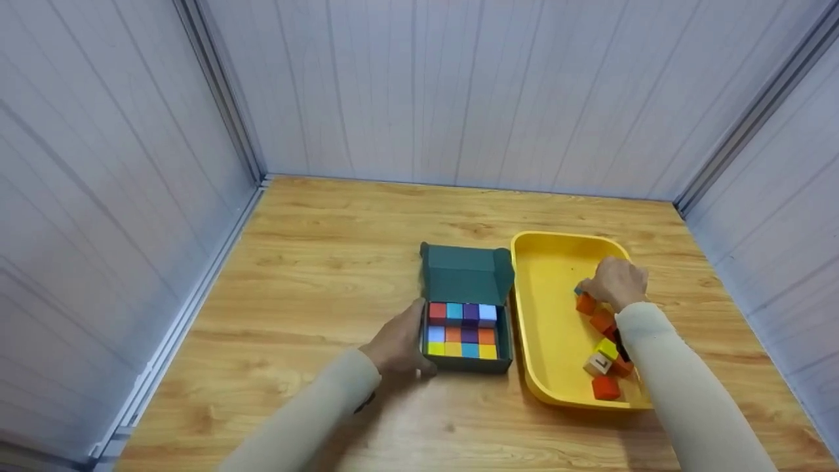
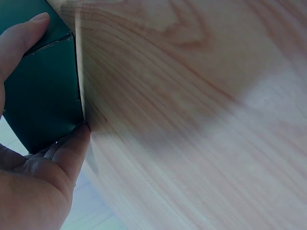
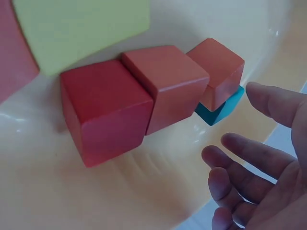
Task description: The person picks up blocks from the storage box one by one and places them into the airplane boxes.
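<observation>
A dark green cardboard box (image 1: pixel 465 364) stands on the table with its lid folded back, holding rows of coloured cubes (image 1: pixel 461 332). My left hand (image 1: pixel 396 337) grips the box's left side; in the left wrist view the thumb lies on one face of the green box (image 2: pixel 43 91) and the fingers on another. Over the tray's right side, my right hand (image 1: pixel 616 282) reaches down with thumb and fingers spread apart. Close to its fingertips lies a teal cube (image 3: pixel 223 109), partly hidden by an orange cube (image 3: pixel 218 69). Nothing is between those fingers.
A yellow tray (image 1: pixel 541 314) stands right beside the box. Several loose cubes lie along its right side, among them a red cube (image 1: pixel 605 387), a yellow cube (image 1: pixel 607 348) and a lettered wooden cube (image 1: pixel 597 363). Panelled walls (image 1: pixel 419 92) enclose the wooden table (image 1: pixel 314 262).
</observation>
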### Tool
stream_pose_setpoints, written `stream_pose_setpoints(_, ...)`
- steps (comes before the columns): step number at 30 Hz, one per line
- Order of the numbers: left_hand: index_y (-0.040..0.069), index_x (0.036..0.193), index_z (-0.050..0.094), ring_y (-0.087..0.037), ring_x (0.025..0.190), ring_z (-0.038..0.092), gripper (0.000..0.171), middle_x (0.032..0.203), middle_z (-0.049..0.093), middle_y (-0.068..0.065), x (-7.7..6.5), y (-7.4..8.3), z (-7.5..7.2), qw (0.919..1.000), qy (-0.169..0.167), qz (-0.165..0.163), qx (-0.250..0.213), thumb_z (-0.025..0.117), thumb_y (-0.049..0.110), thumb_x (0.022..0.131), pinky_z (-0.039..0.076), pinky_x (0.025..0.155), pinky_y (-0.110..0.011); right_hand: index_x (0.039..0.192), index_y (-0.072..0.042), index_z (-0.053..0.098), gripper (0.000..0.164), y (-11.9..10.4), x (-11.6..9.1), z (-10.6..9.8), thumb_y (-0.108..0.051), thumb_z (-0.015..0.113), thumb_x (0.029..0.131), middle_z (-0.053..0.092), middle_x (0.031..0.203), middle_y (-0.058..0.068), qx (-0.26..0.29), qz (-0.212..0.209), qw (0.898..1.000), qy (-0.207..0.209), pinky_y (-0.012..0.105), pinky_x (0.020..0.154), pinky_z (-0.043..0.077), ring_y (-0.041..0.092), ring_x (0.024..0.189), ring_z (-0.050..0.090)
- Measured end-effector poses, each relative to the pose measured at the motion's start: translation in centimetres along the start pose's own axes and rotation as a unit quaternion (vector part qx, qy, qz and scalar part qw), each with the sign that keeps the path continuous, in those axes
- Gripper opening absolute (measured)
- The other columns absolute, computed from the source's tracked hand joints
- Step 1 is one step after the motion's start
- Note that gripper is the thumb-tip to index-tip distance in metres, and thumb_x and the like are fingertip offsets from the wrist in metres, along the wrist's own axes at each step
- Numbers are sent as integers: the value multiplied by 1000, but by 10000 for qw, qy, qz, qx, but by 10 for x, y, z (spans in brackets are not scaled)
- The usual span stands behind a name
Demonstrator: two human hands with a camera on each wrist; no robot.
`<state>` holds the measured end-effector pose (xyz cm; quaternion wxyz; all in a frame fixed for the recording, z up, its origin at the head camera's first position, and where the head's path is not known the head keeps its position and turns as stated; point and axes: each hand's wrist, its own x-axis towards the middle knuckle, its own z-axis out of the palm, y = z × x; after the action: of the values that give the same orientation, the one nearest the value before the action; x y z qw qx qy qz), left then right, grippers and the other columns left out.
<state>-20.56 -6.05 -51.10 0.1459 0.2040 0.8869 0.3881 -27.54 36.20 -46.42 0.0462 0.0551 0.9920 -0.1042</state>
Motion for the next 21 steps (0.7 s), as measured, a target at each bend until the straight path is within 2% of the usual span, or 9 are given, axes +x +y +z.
stream_pose_setpoints(6, 17, 149, 32, -21, 126, 53, 113, 137, 56, -1, 0, 1, 0, 10000, -14, -18, -29, 101, 12, 59, 40, 114, -45, 58, -10, 55, 44, 0, 2, 4, -32, 76, 90, 46, 52, 2, 58, 87, 9998, -178, 55, 83, 33, 27, 60, 51)
stream_pose_setpoints(12, 12, 149, 32, -25, 125, 55, 114, 136, 57, -6, 0, 1, 0, 9998, 24, 159, 100, 101, 12, 58, 42, 112, -45, 59, -11, 53, 38, 0, 4, 8, -26, 71, 89, 46, 53, 2, 44, 155, 9998, -112, 53, 82, 31, 27, 60, 51)
stream_pose_setpoints(16, 14, 150, 32, -23, 126, 54, 114, 138, 57, -5, 1, 1, 0, 9999, 8, 124, 120, 101, 12, 59, 41, 113, -43, 61, -10, 54, 35, -1, 4, 9, -23, 72, 89, 48, 56, 3, -46, 79, 9999, -94, 54, 82, 30, 28, 62, 50)
stream_pose_setpoints(21, 16, 151, 31, -21, 128, 53, 115, 140, 55, -3, 1, 1, -1, 9999, -33, -14, 130, 101, 12, 59, 39, 115, -42, 60, -9, 57, 38, -8, 2, 3, -23, 72, 92, 48, 55, 3, -80, -86, 9999, -61, 48, 79, 25, 27, 61, 48)
